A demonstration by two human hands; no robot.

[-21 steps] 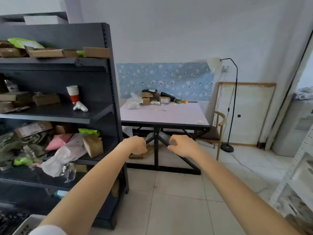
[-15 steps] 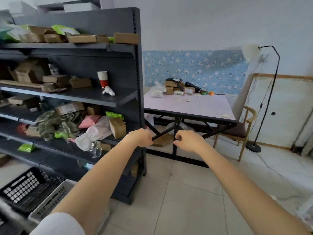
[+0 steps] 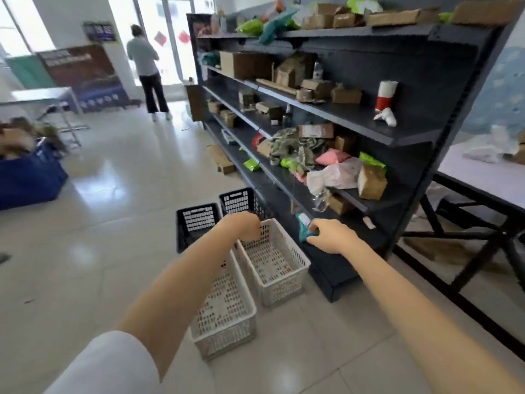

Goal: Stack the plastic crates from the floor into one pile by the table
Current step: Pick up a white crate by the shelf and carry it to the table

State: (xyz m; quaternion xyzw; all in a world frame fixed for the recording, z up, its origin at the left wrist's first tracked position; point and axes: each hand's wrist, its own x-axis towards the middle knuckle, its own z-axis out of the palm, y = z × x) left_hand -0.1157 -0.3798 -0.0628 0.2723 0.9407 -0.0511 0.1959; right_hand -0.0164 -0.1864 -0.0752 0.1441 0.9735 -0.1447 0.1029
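Hovering near perforated white plastic crates [image 3: 279, 285]: left hand [image 3: 245, 229], right hand [image 3: 331, 236], fingers curled, empty.

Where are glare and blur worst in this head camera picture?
Head view: the doorway glass is blown out, glare patches shine on the floor tiles, the blue bin at left is smeared, and the shelf unit bows from wide-angle distortion.

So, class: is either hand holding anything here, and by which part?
Nothing is held: the left hand and the right hand are both curled and empty.
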